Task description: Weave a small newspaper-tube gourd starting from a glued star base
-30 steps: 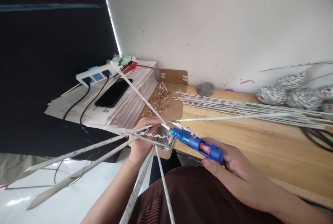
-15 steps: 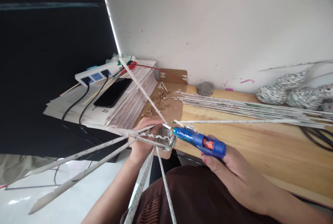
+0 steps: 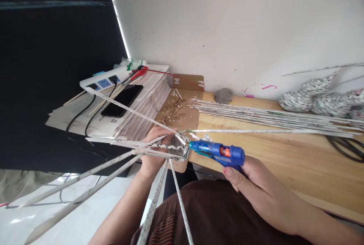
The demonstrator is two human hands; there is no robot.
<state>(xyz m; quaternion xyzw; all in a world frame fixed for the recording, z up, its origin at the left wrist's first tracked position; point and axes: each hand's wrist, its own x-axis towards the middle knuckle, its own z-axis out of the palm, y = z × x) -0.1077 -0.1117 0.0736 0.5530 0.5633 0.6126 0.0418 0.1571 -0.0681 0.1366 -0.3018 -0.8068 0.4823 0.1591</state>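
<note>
The person wears a dark brown garment (image 3: pixel 224 211) with a patch (image 3: pixel 166 230) of narrow orange-tan and dark stripes.

The right hand (image 3: pixel 256 190) holds a blue glue gun (image 3: pixel 217 152).

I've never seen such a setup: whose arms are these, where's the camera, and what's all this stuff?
There is no machine: these are a person's bare hands, seen by one camera worn on the head. The right hand holds what looks like a blue glue gun, its tip at a small piece with long paper-like strips; the left hand holds that piece. On the wooden table lie a bundle of thin sticks and a grey lump. A black phone and white power strip rest on stacked papers.
</note>
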